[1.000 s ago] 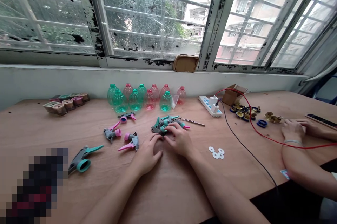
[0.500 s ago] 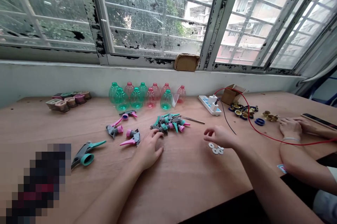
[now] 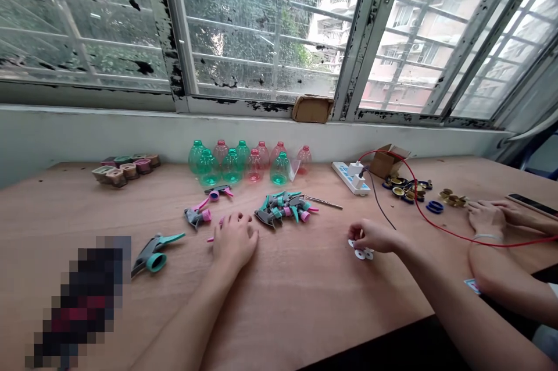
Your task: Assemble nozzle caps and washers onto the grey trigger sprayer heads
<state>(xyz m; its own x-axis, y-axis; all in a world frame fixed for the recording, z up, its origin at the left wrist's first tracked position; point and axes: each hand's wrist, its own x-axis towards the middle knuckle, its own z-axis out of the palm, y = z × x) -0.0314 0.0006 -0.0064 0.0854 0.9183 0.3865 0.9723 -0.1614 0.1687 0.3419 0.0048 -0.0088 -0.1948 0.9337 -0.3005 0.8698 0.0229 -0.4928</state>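
My left hand [image 3: 235, 241] lies over a grey and pink spray trigger head [image 3: 210, 239]. Its fingers are bent but apart, and most of that trigger head is hidden beneath them. My right hand [image 3: 371, 236] is down on the table at a small group of flat white washers [image 3: 360, 254]. Thumb and fingertips are pinched together at the far-left washer, partly covering it. A pile of teal, pink and grey spray trigger heads [image 3: 285, 208] lies between my hands. More pink trigger heads [image 3: 198, 217] and a large teal one [image 3: 156, 262] lie to the left.
Green and red clear bottles [image 3: 209, 168] stand along the wall. Behind the right hand are a metal rod [image 3: 323, 202] and a power strip [image 3: 351, 178] with a red cable [image 3: 429, 217]. Another person's hands [image 3: 487, 217] rest at right near gold and blue parts [image 3: 407, 189].
My left hand has moved left, from beside the pink trigger head to over it. My right hand has come down onto the washers and its fingers have closed. The view has shifted slightly.
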